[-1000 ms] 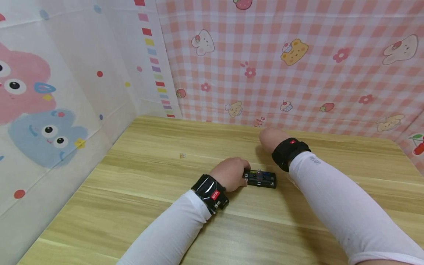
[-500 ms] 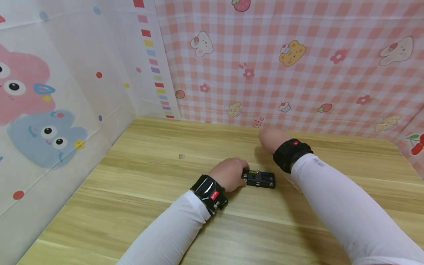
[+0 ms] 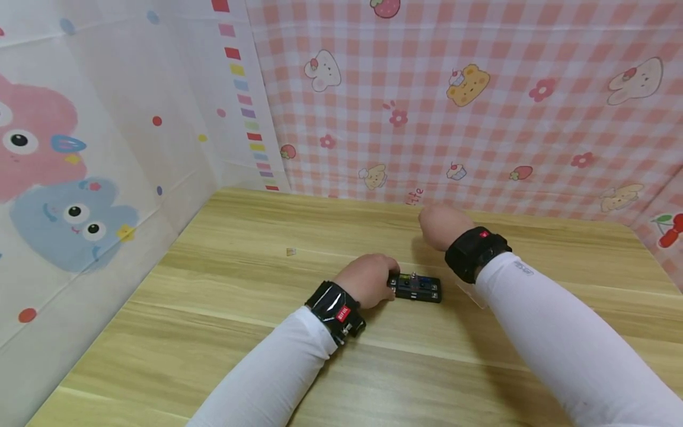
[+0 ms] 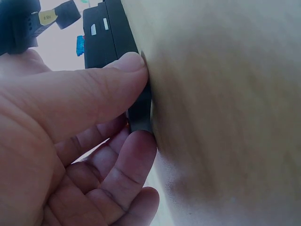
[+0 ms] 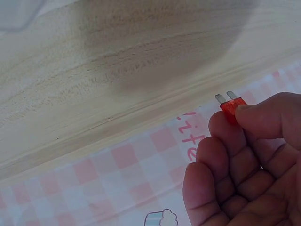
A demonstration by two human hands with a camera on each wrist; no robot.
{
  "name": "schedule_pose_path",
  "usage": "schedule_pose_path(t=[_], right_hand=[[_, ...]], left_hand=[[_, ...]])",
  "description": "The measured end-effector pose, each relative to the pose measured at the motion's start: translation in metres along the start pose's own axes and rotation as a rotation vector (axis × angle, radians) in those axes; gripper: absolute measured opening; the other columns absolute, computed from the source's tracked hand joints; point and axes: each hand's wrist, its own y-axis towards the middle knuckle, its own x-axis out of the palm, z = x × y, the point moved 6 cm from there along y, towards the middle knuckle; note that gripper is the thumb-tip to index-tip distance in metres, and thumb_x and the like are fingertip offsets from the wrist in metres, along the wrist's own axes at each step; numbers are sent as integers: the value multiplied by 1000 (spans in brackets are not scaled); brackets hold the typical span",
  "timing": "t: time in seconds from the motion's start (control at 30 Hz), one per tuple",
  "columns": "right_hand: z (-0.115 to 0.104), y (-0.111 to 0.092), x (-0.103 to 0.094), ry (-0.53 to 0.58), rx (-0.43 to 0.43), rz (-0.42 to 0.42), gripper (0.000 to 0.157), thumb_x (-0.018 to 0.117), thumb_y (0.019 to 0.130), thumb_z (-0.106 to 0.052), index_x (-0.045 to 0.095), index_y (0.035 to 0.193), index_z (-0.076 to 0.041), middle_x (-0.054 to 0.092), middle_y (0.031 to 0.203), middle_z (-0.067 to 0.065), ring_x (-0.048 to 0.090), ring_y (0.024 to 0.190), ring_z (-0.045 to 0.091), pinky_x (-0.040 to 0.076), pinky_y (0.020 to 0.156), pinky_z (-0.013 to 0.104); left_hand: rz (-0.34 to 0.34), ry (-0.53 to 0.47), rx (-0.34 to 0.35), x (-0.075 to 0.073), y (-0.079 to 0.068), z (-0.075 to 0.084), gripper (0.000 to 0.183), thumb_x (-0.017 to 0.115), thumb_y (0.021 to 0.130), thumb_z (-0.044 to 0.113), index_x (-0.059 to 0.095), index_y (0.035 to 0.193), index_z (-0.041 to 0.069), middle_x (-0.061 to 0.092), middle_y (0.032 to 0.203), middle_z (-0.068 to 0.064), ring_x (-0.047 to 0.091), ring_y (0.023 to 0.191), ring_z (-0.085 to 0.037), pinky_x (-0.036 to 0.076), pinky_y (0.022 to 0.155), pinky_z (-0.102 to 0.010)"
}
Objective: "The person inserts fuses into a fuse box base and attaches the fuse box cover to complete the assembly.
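A black fuse box [image 3: 415,287] with metal screw terminals lies on the wooden table. My left hand [image 3: 367,281] holds it by its left end. In the left wrist view, the thumb [image 4: 120,77] presses one side of the black box [image 4: 117,37], the fingers are at its end, and a blue fuse [image 4: 80,45] sticks out from it. Behind and to the right of the box is my right hand [image 3: 445,226], raised above the table. It pinches a red blade fuse [image 5: 231,109] between thumb and index finger, two metal prongs outward.
A small clear fuse [image 3: 290,251] lies on the table to the left. A transparent plastic piece [image 3: 474,295] lies partly under my right forearm; its corner may be the clear shape [image 5: 19,13] in the right wrist view. Printed cloth [image 3: 341,130] hangs behind the table.
My right wrist has shifted slightly to the right and turned a little. The left hand keeps its hold on the fuse box, and the head view has moved slightly.
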Motion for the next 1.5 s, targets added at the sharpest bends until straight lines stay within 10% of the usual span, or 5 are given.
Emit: schedule_pose_path(t=[1.5], right_hand=[[-29,-71,-19,302,-55,181,12,57,91,-8,69,93,-11,66,87,3,56,74,15,52,66,37]], left_hand=[[-7,-31,-16,1,3,-2,42,78,76,29,65,113,16,63,104,4,52,89,-8,45,85,-28]])
